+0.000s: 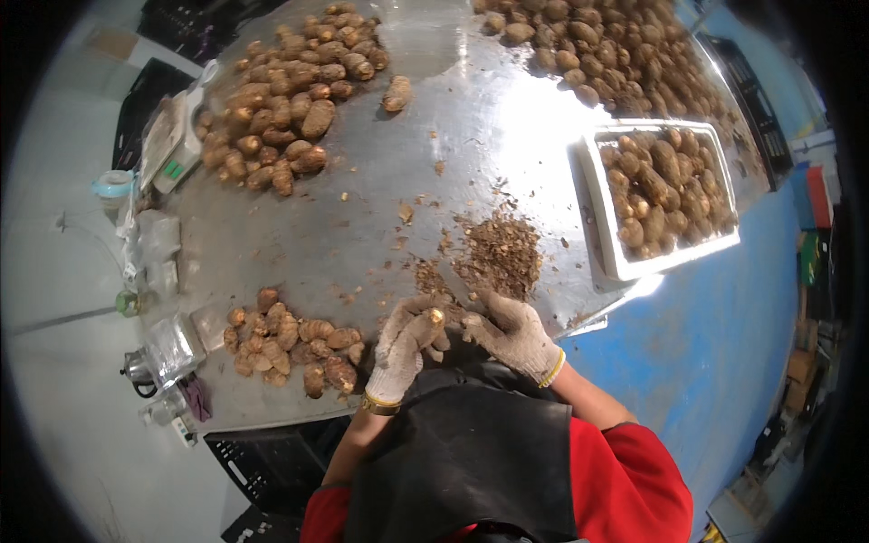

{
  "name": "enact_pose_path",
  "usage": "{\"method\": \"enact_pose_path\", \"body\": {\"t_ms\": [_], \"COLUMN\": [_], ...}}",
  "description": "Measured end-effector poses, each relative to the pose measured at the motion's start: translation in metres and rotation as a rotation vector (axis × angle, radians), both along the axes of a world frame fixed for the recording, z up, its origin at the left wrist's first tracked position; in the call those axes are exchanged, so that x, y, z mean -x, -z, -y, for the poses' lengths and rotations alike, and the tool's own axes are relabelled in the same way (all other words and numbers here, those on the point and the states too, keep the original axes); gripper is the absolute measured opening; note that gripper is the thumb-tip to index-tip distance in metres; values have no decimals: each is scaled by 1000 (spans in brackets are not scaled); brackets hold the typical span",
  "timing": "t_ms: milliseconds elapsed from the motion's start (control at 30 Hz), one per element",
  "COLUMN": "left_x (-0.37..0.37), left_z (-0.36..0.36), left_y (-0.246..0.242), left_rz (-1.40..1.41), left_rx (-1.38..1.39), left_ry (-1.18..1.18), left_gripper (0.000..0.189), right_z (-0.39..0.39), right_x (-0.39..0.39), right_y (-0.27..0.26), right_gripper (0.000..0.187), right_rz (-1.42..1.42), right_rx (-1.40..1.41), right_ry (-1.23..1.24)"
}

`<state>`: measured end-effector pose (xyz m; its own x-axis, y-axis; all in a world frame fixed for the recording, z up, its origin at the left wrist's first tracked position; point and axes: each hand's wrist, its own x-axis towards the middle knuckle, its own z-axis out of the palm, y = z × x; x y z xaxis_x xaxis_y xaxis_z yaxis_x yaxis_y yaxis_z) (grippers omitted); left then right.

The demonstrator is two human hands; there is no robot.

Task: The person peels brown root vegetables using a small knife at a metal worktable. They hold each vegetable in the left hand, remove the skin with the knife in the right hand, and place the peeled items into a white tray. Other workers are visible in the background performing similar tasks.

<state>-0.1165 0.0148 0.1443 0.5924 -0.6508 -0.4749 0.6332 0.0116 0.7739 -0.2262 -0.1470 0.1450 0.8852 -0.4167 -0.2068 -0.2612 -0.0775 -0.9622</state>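
Observation:
My left hand (pixel 407 339), in a dirty knit work glove, is closed around a taro corm (pixel 429 324) whose pale cut end faces up. Just right of it, my gloved right hand (pixel 510 334) grips a knife, whose blade (pixel 456 284) points up and left over brown peelings. A heap of peel scraps (pixel 502 254) lies on the metal table (pixel 339 237) beyond both hands. Left of my left hand is a small pile of trimmed taro corms (pixel 271 339). The knife's handle is hidden in the glove.
A larger taro pile (pixel 292 88) lies at the far left, with a single corm (pixel 396 94) beside it. A white foam box (pixel 607 251) of small corms stands at the right, below another big heap (pixel 597 47). A scale (pixel 178 153) and plastic bags (pixel 175 349) line the left edge.

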Motion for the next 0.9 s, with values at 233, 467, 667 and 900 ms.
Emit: {"method": "enact_pose_path", "body": {"t_ms": [233,467,667,900], "left_x": [-8,-15,-7,-1], "left_z": [-14,-20,-38,-17], "left_y": [26,55,79,40], "left_rz": [-112,-574,-507,-242], "left_rx": [-109,33,179,-55], "left_ry": [36,-311,-273,-144], "left_gripper": [40,39,35,41], "right_z": [-7,-4,-8,-5], "right_x": [7,4,0,1], "right_y": [18,20,26,22], "right_gripper": [31,32,27,32], "right_rz": [-15,-67,-29,-95], "right_rx": [-363,-385,-283,-239], "right_ry": [68,46,17,-53]}}
